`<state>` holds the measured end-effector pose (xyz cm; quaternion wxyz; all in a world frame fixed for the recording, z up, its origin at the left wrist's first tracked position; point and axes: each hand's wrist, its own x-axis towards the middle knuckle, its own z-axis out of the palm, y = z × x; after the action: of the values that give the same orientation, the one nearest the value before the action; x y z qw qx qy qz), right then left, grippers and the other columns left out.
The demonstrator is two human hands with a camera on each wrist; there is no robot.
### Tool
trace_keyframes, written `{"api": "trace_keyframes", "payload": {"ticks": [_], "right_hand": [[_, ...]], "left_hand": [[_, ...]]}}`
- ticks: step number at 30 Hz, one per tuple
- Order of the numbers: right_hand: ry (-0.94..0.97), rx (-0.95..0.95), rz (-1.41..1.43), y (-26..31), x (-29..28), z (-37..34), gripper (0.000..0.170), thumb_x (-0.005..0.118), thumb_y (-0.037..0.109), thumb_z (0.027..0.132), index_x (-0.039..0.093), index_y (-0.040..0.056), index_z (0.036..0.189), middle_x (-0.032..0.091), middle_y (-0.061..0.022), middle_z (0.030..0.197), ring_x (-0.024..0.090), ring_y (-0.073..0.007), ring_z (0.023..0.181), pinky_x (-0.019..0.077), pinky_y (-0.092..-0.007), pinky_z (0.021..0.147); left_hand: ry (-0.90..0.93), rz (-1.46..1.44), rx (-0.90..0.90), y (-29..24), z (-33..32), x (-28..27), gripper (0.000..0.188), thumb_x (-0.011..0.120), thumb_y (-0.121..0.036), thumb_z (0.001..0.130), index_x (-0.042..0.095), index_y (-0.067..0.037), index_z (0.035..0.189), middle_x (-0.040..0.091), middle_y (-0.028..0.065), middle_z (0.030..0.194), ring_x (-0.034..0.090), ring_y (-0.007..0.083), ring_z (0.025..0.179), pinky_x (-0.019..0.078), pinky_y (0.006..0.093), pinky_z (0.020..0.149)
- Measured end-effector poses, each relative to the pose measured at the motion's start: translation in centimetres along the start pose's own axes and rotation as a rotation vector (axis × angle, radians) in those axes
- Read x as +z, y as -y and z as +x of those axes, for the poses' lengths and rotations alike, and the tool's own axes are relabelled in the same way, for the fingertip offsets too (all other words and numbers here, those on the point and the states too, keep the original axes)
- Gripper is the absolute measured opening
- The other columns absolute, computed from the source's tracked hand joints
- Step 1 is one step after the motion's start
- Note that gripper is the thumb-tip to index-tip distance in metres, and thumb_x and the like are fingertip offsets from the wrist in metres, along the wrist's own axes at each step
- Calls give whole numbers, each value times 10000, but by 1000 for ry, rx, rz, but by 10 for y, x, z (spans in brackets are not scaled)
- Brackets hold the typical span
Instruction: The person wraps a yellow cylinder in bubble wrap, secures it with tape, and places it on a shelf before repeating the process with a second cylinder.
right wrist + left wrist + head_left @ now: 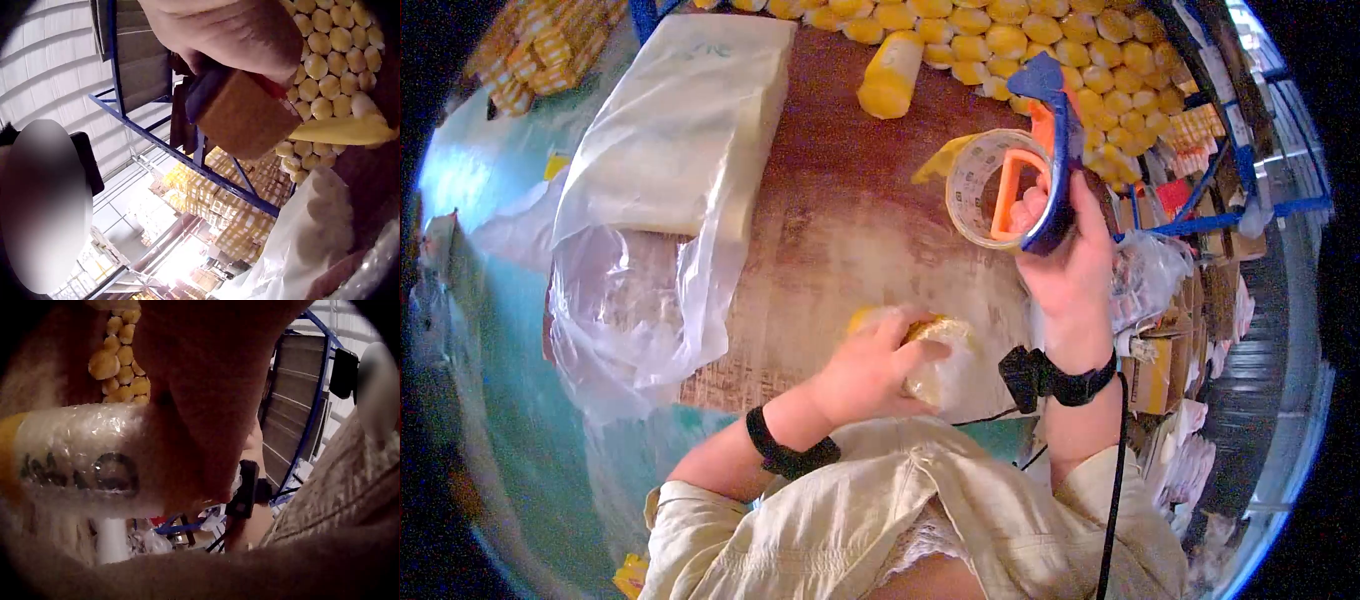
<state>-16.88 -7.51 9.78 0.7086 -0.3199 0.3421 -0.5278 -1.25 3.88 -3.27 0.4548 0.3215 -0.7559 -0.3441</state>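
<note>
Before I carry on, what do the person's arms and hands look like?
The left hand and right hand are ungloved. The left wristband and right wristband are black, each with a chunky black unit. A black cable trails from the right one. The sleeves are loose and beige.

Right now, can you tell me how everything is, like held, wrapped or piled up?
Left hand: gripping the wrapped roll
Wrapped roll: in shiny clear plastic
Right hand: holding the dispenser
Dispenser: held
Tape: loose end sticking out
Lone roll: lying down
Pile: stacked
Bag: crumpled at the near end
</note>
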Motion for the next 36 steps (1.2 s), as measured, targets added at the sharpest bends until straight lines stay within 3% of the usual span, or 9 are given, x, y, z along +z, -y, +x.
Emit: {"api": "trace_keyframes", "payload": {"ticks": [3, 4, 6, 12, 13, 14, 23, 30, 36], "right_hand": [[-249, 19, 105, 1, 26, -19, 235, 506, 279, 860, 529, 46, 874, 526, -54, 677, 526, -175, 626, 448, -298, 587], [7, 84, 171, 2, 15, -21, 244, 471, 300, 873, 523, 62, 855, 448, -21, 609, 441, -152, 564, 379, -275, 527], [-221, 106, 74, 9, 11, -45, 245, 445, 310, 880, 513, 77, 844, 366, 2, 574, 349, -135, 519, 303, -260, 487], [-169, 117, -218, 33, -4, -110, 296, 391, 365, 890, 511, 101, 834, 352, 20, 557, 324, -117, 500, 253, -253, 454], [-39, 73, -210, 36, -13, -116, 329, 379, 398, 885, 501, 98, 827, 358, 17, 541, 319, -118, 474, 249, -262, 435], [-119, 8, -261, 38, -10, -125, 360, 386, 435, 872, 481, 90, 842, 364, 15, 528, 316, -110, 447, 242, -258, 408], [3, -10, -116, 68, -18, -178, 346, 384, 395, 872, 431, 57, 926, 447, -8, 551, 390, -123, 426, 336, -284, 407], [-99, 83, -143, 82, 3, -189, 384, 401, 417, 893, 476, 75, 1050, 515, -51, 686, 439, -161, 518, 345, -262, 453], [291, -49, -58, 81, -10, -179, 442, 365, 405, 906, 464, 12, 1084, 505, -36, 685, 403, -118, 489, 341, -249, 446]], "left_hand": [[-23, -25, -29, 2, 0, 1, 631, 767, -283, 526, 489, -143, 1074, 429, 163, 1137, 464, 370, 1012, 418, 421, 830], [-41, -36, -34, 4, 0, 2, 635, 767, -286, 519, 493, -144, 1073, 431, 164, 1136, 455, 371, 1024, 411, 427, 838], [-62, -10, -33, 6, 2, 1, 638, 768, -290, 506, 500, -145, 1066, 433, 161, 1138, 439, 370, 1045, 391, 441, 854], [-83, 195, 31, 7, 7, -1, 656, 728, -486, 550, 519, -146, 1070, 415, 165, 1144, 364, 372, 1086, 293, 491, 904], [-83, 214, 19, 5, 7, 1, 655, 731, -491, 543, 525, -146, 1060, 412, 159, 1146, 352, 373, 1093, 287, 498, 903], [-83, 234, 8, 3, 7, 3, 654, 733, -497, 536, 532, -146, 1049, 409, 152, 1147, 341, 374, 1099, 280, 504, 902], [-222, 107, 109, 5, 14, 19, 612, 779, -329, 489, 536, -154, 1022, 401, 188, 1133, 350, 428, 1103, 240, 582, 957], [-204, 85, 125, 4, 22, 25, 617, 792, -309, 492, 528, -138, 1023, 306, 251, 1270, 250, 493, 1195, 237, 565, 972], [-183, 73, 152, 10, 26, 28, 616, 786, -311, 502, 521, -129, 1028, 249, 264, 1324, 251, 487, 1201, 249, 559, 963]]}}
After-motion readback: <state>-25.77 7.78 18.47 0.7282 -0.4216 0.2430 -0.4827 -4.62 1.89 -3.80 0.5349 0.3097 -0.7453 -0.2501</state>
